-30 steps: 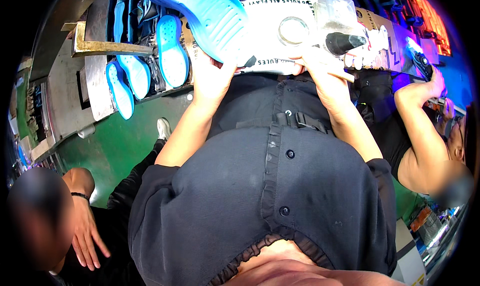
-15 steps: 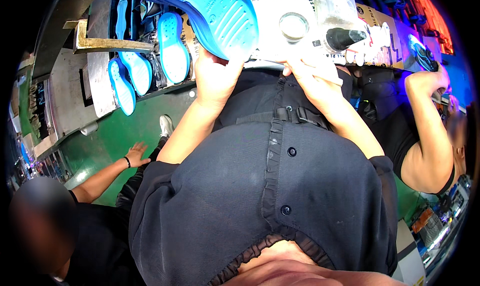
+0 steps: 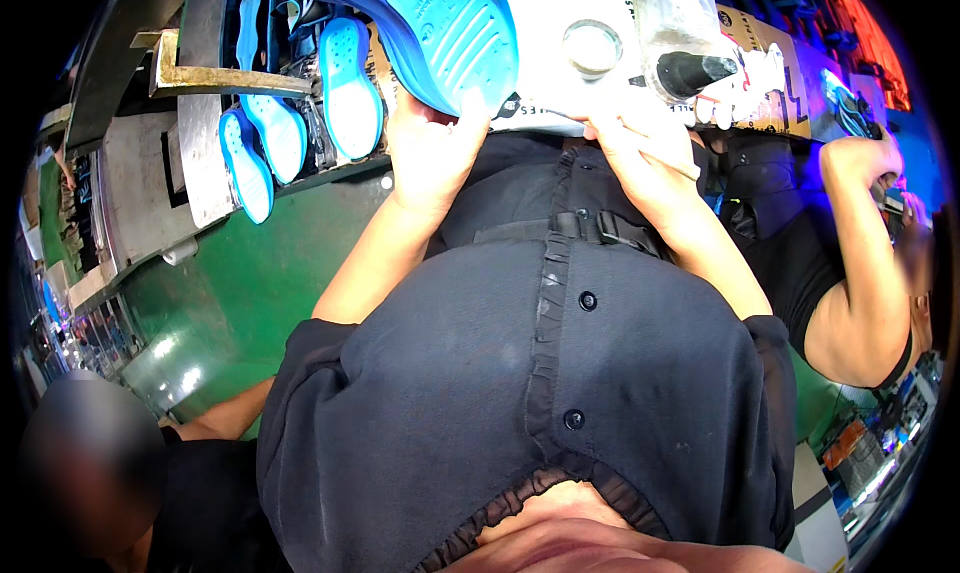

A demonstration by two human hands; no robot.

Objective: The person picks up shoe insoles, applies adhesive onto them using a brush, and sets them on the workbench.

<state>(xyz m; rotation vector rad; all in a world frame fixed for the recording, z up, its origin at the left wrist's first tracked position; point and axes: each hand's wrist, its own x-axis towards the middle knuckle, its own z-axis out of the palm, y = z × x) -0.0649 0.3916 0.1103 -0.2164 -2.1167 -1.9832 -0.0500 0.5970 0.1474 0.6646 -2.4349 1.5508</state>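
My left hand (image 3: 436, 148) is closed on the heel end of a large bright blue shoe sole (image 3: 455, 43), its thumb along the near edge. The sole is tilted over the table, with its grooved side in view and its far end cut off at the top. Just right of the heel, my right hand (image 3: 645, 158) is closed in a pinch around a thin pale stick-like tool (image 3: 572, 116). The fingers and glare hide most of that tool. A round dish (image 3: 592, 50) with pale contents stands beyond my right hand.
Several blue soles (image 3: 352, 88) lie at the left by a metal bracket (image 3: 230, 81). Right of the dish are a clear container (image 3: 675, 13), a black cone-shaped nozzle (image 3: 695, 71) and white gloves (image 3: 745, 88). Co-workers are close: a forearm (image 3: 865, 233) at right, a person (image 3: 190, 483) at lower left.
My right hand has shifted slightly to the right, while my left hand keeps the sole nearly in place. At lower left, the co-worker's outstretched hand has drawn back out of sight.
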